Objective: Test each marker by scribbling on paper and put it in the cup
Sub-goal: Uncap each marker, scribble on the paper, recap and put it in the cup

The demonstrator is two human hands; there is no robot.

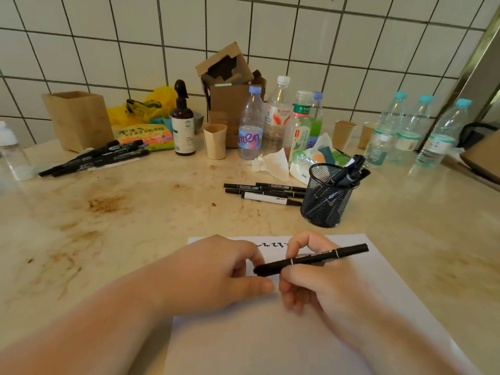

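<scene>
A black marker [324, 257] lies nearly level above the white paper [284, 345]. My right hand [322, 280] grips its barrel, and my left hand [224, 269] pinches its capped left end with thumb and fingers. A short line of black scribbles [273, 244] runs along the paper's top edge, partly hidden by my hands. The black mesh cup [326, 197] stands beyond the paper to the right and holds a few markers. Several black markers [266, 192] lie flat just left of the cup.
Another bunch of black markers [97, 157] lies at the far left by a wooden box [78, 119]. Bottles [278, 117], paper cups [215, 141], a cardboard box [230, 85], tissues [272, 163] and a spray bottle [184, 123] crowd the back along the tiled wall.
</scene>
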